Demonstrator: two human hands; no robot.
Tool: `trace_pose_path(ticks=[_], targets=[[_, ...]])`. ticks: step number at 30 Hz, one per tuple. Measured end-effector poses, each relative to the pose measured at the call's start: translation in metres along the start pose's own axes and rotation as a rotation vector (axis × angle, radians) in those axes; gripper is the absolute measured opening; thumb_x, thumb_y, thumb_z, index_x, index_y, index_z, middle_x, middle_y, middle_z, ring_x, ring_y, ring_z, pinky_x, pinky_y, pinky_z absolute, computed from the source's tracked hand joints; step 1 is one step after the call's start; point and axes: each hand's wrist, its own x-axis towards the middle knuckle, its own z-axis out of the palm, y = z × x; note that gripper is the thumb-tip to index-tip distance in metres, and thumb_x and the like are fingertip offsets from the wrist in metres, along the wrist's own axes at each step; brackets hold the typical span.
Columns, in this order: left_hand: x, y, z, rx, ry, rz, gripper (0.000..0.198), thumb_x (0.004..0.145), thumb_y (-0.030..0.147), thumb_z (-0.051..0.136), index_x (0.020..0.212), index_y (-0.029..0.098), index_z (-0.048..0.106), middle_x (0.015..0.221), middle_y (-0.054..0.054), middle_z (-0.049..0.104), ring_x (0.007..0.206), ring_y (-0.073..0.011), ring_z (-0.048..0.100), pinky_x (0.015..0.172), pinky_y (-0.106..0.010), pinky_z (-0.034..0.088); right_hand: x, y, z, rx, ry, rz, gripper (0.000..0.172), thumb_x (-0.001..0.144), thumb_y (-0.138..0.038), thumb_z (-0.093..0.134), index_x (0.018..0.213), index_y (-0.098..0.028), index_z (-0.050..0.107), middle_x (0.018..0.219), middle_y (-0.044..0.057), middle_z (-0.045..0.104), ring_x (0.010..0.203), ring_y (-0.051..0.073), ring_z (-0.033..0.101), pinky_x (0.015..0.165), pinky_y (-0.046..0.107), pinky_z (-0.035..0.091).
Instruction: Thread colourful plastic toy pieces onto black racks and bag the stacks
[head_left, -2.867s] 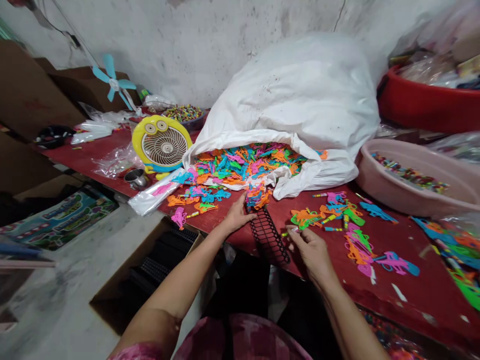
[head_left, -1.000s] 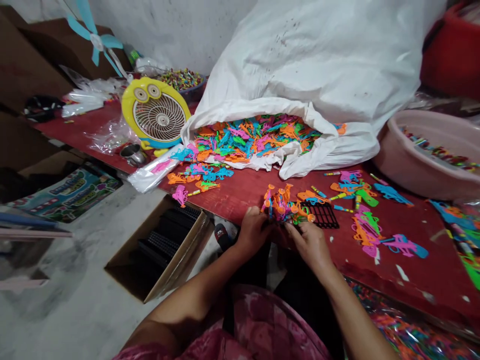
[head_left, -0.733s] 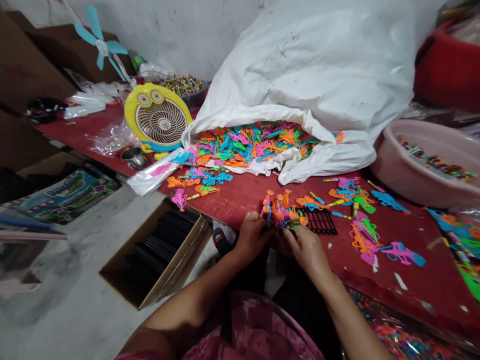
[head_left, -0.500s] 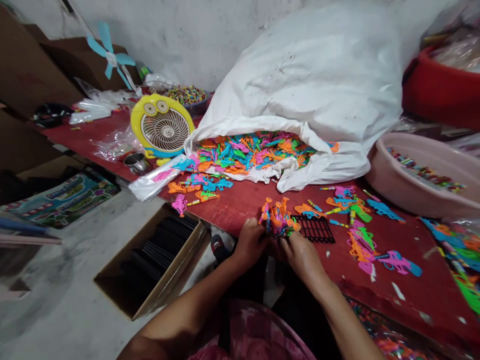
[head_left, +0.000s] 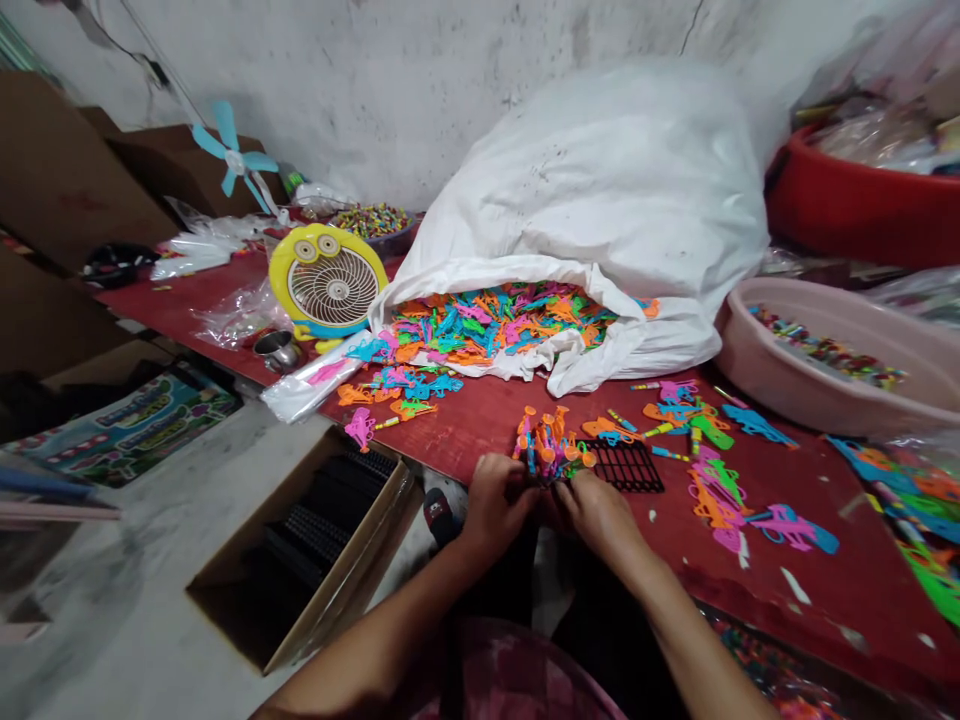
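A black plastic grid rack point(head_left: 625, 466) lies at the table's near edge. Its left end is packed with small toys point(head_left: 553, 443) in orange, pink, blue and green, standing upright with round orange ends on top. My left hand point(head_left: 495, 508) is closed at the near left corner of this cluster, thumb and fingers pressed together. Close by on the right, my right hand point(head_left: 600, 512) is also closed, its fingers curled down at the rack's near side. The fingertips nearly meet, and what they pinch is hidden. Loose flat plastic toys point(head_left: 712, 490) lie right of the rack.
A large white sack point(head_left: 600, 190) spills colourful toys behind the rack. The pink basin point(head_left: 825, 320) of small wrapped pieces stands right. Left are a yellow fan point(head_left: 328, 280), a metal cup point(head_left: 276, 350) and, below the table, a cardboard box point(head_left: 247, 560) of black racks.
My left hand has shifted from beside the toy cluster to its near side, closer to my right hand. The whole view has tilted slightly, lowering the background.
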Motion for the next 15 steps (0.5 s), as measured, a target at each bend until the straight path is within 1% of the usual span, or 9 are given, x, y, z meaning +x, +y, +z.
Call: trace_pose_path(ticks=[3,4,5,6,7,9,11,13,15], targets=[[0.002,0.018,-0.014,0.098,0.253,0.096,0.027,0.081,0.031,0.072,0.100,0.019,0.058,0.095,-0.005,0.060,0.092,-0.0213,0.055,0.082,-0.037,0.045,0.001,-0.005,-0.011,0.008,-0.066,0.035,0.027,0.096,-0.027,0.041,0.100,-0.016,0.066,0.094,0.013,0.072,0.085,0.022,0.067,0.068,0.027,0.039],[0.006,0.026,-0.020,0.133,0.301,0.157,0.030,0.081,0.033,0.072,0.104,0.019,0.057,0.099,-0.006,0.060,0.096,-0.0219,0.055,0.085,-0.038,0.045,0.001,-0.006,-0.013,0.020,-0.077,0.043,0.027,0.096,-0.027,0.042,0.100,-0.016,0.066,0.095,0.013,0.072,0.086,0.022,0.067,0.069,0.027,0.039],[0.012,0.035,-0.025,0.171,0.311,0.219,0.033,0.081,0.035,0.072,0.107,0.020,0.058,0.104,-0.007,0.060,0.101,-0.0229,0.055,0.089,-0.040,0.044,0.001,-0.006,-0.015,0.036,-0.082,0.049,0.026,0.095,-0.027,0.043,0.101,-0.016,0.066,0.096,0.013,0.072,0.087,0.022,0.067,0.069,0.027,0.040],[0.019,0.044,-0.030,0.210,0.276,0.277,0.035,0.082,0.037,0.071,0.111,0.022,0.059,0.110,-0.008,0.060,0.106,-0.0241,0.055,0.093,-0.042,0.042,0.001,-0.006,-0.015,0.054,-0.084,0.053,0.026,0.095,-0.028,0.044,0.102,-0.016,0.066,0.096,0.013,0.072,0.087,0.022,0.068,0.069,0.027,0.041],[0.028,0.053,-0.033,0.251,0.200,0.324,0.037,0.082,0.041,0.070,0.113,0.025,0.060,0.116,-0.008,0.060,0.112,-0.0254,0.053,0.097,-0.043,0.039,0.002,-0.006,-0.015,0.071,-0.085,0.059,0.026,0.094,-0.029,0.045,0.102,-0.016,0.067,0.095,0.013,0.073,0.086,0.022,0.068,0.068,0.027,0.041],[0.047,0.068,-0.034,0.326,-0.017,0.393,0.040,0.082,0.049,0.069,0.117,0.031,0.063,0.125,-0.007,0.060,0.121,-0.0280,0.049,0.104,-0.046,0.033,0.003,-0.004,-0.012,0.101,-0.074,0.049,0.026,0.090,-0.032,0.051,0.103,-0.018,0.068,0.093,0.011,0.073,0.081,0.022,0.068,0.063,0.027,0.042],[0.064,0.077,-0.030,0.365,-0.198,0.428,0.039,0.083,0.050,0.068,0.117,0.033,0.066,0.125,-0.007,0.061,0.122,-0.0287,0.049,0.108,-0.049,0.027,0.005,-0.002,-0.008,0.118,-0.046,0.005,0.024,0.085,-0.033,0.057,0.102,-0.020,0.069,0.089,0.010,0.074,0.073,0.021,0.067,0.058,0.027,0.041],[0.075,0.079,-0.022,0.370,-0.280,0.431,0.027,0.086,0.044,0.066,0.110,0.031,0.070,0.115,-0.006,0.066,0.114,-0.0260,0.055,0.110,-0.051,0.023,0.006,0.000,-0.003,0.126,-0.004,-0.028,0.021,0.086,-0.030,0.055,0.096,-0.020,0.071,0.083,0.009,0.074,0.067,0.020,0.066,0.055,0.026,0.040],[0.078,0.076,-0.016,0.351,-0.283,0.429,0.017,0.091,0.037,0.061,0.099,0.028,0.073,0.100,-0.003,0.070,0.104,-0.0218,0.058,0.113,-0.051,0.020,0.007,0.002,0.002,0.140,0.044,-0.029,0.024,0.089,-0.026,0.049,0.092,-0.020,0.071,0.078,0.008,0.073,0.065,0.018,0.065,0.055,0.025,0.040]])
